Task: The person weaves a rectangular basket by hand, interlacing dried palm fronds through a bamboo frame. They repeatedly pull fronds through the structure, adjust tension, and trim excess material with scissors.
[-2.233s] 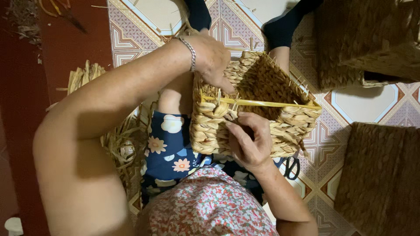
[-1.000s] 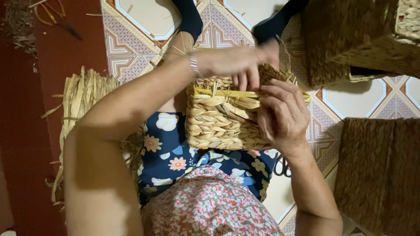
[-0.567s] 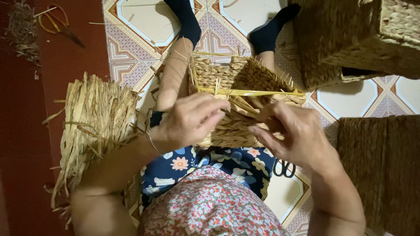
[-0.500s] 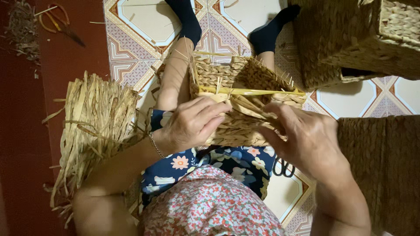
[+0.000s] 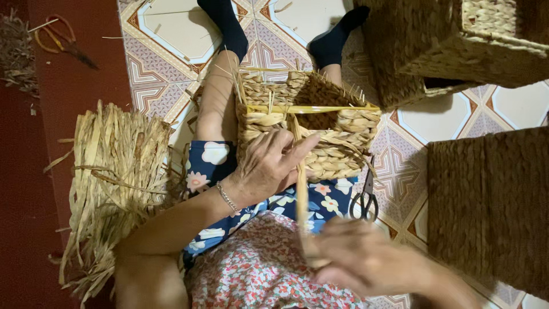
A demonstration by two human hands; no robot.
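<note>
The half-woven basket [image 5: 311, 129] rests on the person's lap, near wall facing them. The left hand [image 5: 266, 166] lies flat against that wall, fingers spread — the right hand [image 5: 357, 260], blurred, pinches a straw strand [image 5: 301, 189] drawn taut from the weave. A straw bundle [image 5: 111, 183] lies left; scissors [image 5: 366, 197] right.

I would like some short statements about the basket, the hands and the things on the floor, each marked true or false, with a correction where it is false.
1. The left hand rests on the side of the half-woven basket. True.
2. The right hand pinches a flat straw strand that runs up to the basket. True.
3. The scissors are held in the right hand. False: they lie on the tiled floor, beside the basket.
4. The bundle of dried straw lies inside the basket. False: it lies on the floor at the person's left.
5. The person wears dark socks. True.
</note>
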